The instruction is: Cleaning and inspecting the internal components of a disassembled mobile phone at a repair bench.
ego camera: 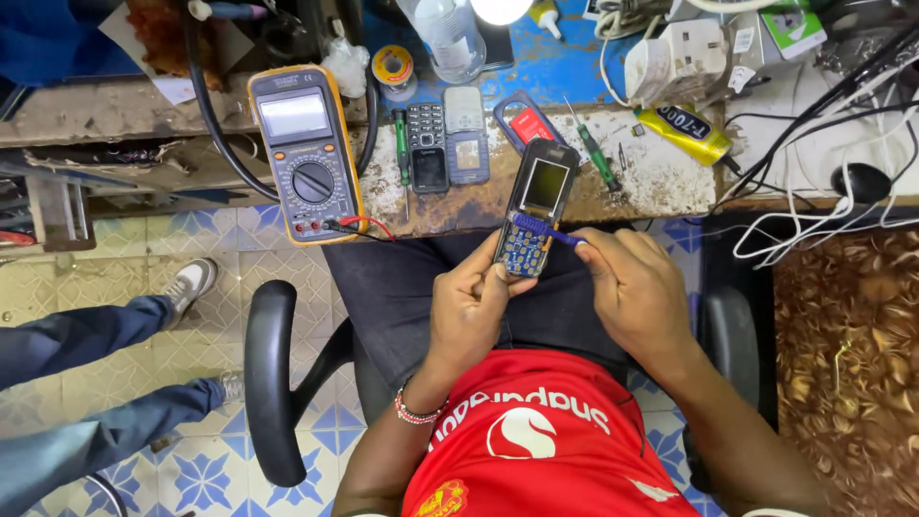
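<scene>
- The left hand (469,306) pinches the lower end of an opened keypad phone (534,209), thumb on its near edge; the grip is only at one end, so a hard push could likely tip the phone out and down onto the lap.
- The right hand (637,292) is closed around a blue-handled tool (544,230), fingers pinching its right end, its tip lying across the phone's bare keypad board; a slip might scratch the gold contacts or jab the small screen.
- The phone is held over the lap, just near of the desk (661,177) edge, tilted with its screen end far. Its front cover is off: a blue board dotted with gold pads below, a pale greenish screen in a dark frame above.
- Farther, on the desk, lie a green-handled screwdriver (595,148), a black keypad phone (427,148) and a yellow multimeter (304,153) whose leads hang at the edge and could snag.
</scene>
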